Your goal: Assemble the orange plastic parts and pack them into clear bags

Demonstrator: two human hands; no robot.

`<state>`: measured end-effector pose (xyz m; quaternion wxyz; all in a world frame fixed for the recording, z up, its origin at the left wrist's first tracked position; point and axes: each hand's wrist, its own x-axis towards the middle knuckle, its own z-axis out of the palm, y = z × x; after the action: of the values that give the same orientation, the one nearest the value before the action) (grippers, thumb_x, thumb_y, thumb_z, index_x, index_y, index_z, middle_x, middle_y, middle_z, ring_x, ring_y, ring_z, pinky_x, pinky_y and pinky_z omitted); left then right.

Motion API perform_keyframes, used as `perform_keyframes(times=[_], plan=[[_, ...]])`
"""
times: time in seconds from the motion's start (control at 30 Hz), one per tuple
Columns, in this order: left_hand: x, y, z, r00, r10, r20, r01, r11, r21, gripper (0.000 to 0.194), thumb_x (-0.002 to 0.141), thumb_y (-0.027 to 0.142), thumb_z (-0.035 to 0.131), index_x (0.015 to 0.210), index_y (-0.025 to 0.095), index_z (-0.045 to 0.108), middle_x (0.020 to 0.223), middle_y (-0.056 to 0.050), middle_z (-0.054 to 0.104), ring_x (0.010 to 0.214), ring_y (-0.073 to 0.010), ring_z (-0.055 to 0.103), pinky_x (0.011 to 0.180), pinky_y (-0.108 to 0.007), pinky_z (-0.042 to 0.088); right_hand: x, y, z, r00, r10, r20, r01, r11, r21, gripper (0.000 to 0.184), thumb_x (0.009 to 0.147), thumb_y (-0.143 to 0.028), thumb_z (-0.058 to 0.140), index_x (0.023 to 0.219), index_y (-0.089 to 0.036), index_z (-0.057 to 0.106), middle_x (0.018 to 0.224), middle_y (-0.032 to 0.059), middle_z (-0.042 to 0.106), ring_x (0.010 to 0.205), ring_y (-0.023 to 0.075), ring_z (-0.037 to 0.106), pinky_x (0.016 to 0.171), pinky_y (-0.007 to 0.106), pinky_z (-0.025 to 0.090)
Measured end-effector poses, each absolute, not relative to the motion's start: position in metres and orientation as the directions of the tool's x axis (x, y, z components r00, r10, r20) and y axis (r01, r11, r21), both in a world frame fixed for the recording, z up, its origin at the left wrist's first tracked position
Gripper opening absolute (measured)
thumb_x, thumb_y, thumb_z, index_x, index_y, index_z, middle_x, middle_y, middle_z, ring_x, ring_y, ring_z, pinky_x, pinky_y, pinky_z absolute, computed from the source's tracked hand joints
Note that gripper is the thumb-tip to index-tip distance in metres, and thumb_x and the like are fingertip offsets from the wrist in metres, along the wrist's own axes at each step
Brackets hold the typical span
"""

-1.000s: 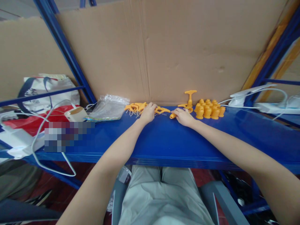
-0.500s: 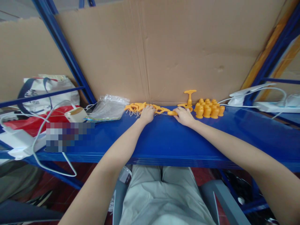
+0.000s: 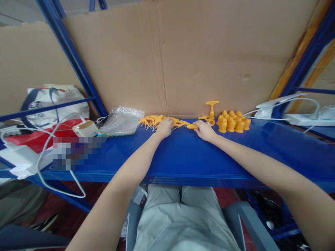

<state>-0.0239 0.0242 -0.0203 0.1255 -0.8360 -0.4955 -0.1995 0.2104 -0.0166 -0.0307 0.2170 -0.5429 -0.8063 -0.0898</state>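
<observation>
At the near side I see the blue shelf (image 3: 199,157), its front edge running above a seated person's trousers (image 3: 180,216). Farther up, my left hand (image 3: 164,128) rests over the right part of a heap of orange handles with coiled wire ends (image 3: 154,120); its fingers curl down, and I cannot tell whether they grip one. My right hand (image 3: 205,130) has its fingers closed on a small orange piece (image 3: 192,126), just right of that heap. Right of this hand, orange bottle-shaped pieces (image 3: 231,123) stand upright in a tight cluster. Beyond my right fingers, an orange T-handled piece (image 3: 211,108) stands upright. A clear plastic bag (image 3: 121,120) lies left of the heap. At the far side rises the cardboard sheet (image 3: 193,55).
</observation>
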Motion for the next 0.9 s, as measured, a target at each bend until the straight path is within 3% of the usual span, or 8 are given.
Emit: perform_keyframes(times=[0.23,0.4,0.53,0.73,0.9], plan=[[-0.016,0.014,-0.014,0.547,0.661,0.514,0.745,-0.664,0.062,0.025,0.089,0.013,0.049,0.106,0.019,0.065,0.113,-0.008,0.067,0.108,-0.0233,0.063,0.099,-0.041,0.048,0.215,-0.005,-0.042,-0.442,0.671,0.596,0.770,0.625,-0.132,0.035,0.092,-0.019,0.050,0.125,-0.015,0.061,0.121,0.0162,0.065,0.116,0.0294,0.060,0.099,0.049,0.047],[-0.015,0.010,-0.006,0.588,0.650,0.481,0.701,-0.706,0.097,0.021,0.090,0.018,0.050,0.100,0.014,0.068,0.105,-0.011,0.069,0.101,-0.0227,0.065,0.094,-0.037,0.050,0.216,-0.004,-0.044,-0.442,0.653,0.614,0.720,0.667,-0.191,0.037,0.094,-0.021,0.047,0.128,-0.015,0.061,0.123,0.0162,0.063,0.112,0.0266,0.062,0.100,0.045,0.048],[-0.017,0.011,-0.004,0.624,0.647,0.438,0.695,-0.716,0.067,0.019,0.090,0.019,0.053,0.096,0.014,0.071,0.102,-0.010,0.070,0.098,-0.0220,0.065,0.090,-0.035,0.052,0.215,-0.002,-0.043,-0.408,0.669,0.621,0.685,0.674,-0.276,0.036,0.092,-0.024,0.051,0.126,-0.015,0.061,0.122,0.0156,0.065,0.115,0.0270,0.061,0.103,0.048,0.046],[-0.019,0.013,-0.006,0.624,0.658,0.420,0.721,-0.693,0.015,0.021,0.092,0.021,0.053,0.093,0.015,0.073,0.100,-0.010,0.070,0.095,-0.0209,0.065,0.089,-0.033,0.051,0.221,0.008,-0.046,-0.355,0.771,0.529,0.513,0.634,-0.579,0.049,0.084,-0.025,0.064,0.132,-0.017,0.055,0.129,0.0159,0.062,0.103,0.0246,0.067,0.090,0.045,0.055],[-0.020,0.013,-0.007,0.615,0.654,0.441,0.724,-0.690,0.012,0.023,0.094,0.022,0.052,0.095,0.015,0.074,0.101,-0.010,0.069,0.097,-0.0208,0.065,0.089,-0.033,0.050,0.225,0.005,-0.042,-0.315,0.860,0.402,0.272,0.487,-0.830,0.039,0.081,-0.027,0.073,0.117,-0.018,0.062,0.107,0.0088,0.071,0.079,0.0173,0.071,0.082,0.038,0.059]])
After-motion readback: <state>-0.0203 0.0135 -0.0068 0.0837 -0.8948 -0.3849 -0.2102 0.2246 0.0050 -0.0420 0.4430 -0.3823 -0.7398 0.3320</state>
